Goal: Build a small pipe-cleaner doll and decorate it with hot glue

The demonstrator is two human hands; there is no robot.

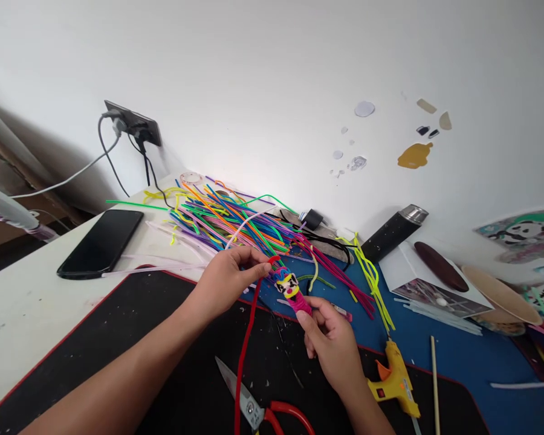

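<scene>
Between thumb and fingers, my left hand pinches a red pipe cleaner near its upper end; the rest hangs down over the mat. My right hand grips the magenta lower part of a small pipe-cleaner figure. The figure has a yellow, white and black face and some blue on top. The red end sits close beside the figure's head; whether they touch I cannot tell. Below my hands lie scissors with red handles, partly behind the red strand.
Behind my hands spreads a pile of coloured pipe cleaners. A phone lies at left. To the right are a yellow glue gun, a wooden stick, a black flask and a white box. A black mat covers the front.
</scene>
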